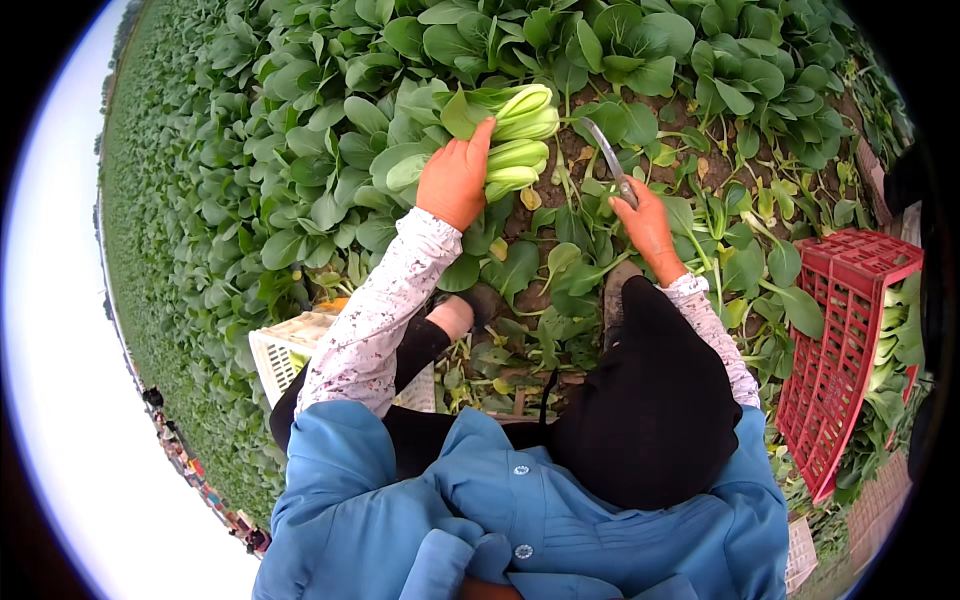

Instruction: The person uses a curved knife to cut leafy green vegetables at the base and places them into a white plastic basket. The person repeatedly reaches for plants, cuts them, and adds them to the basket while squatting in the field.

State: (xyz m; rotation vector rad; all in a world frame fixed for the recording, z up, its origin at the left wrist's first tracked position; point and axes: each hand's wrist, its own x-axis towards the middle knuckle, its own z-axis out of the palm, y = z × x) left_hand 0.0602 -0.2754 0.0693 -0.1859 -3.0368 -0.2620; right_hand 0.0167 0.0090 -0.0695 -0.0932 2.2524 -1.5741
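Observation:
Several cut heads of bok choy (517,159) lie side by side under my left hand (455,180), which grips them by their leaves. Their pale green stem bases point to the right. A sickle-like knife (609,156) with a curved metal blade is in my right hand (646,225), its tip up and to the left. The blade stands a little right of the stem bases, apart from them. My right fingers wrap the handle, which is mostly hidden. Below the blade, loose leaves (581,259) and brown soil (529,221) show.
Growing bok choy (630,45) stands densely ahead and to the left. A red plastic crate (832,337) at the right holds bok choy. Another, white crate (296,341) sits by my left arm. My shoes (480,304) rest among fallen leaves. Distant people (180,450) line the field's edge.

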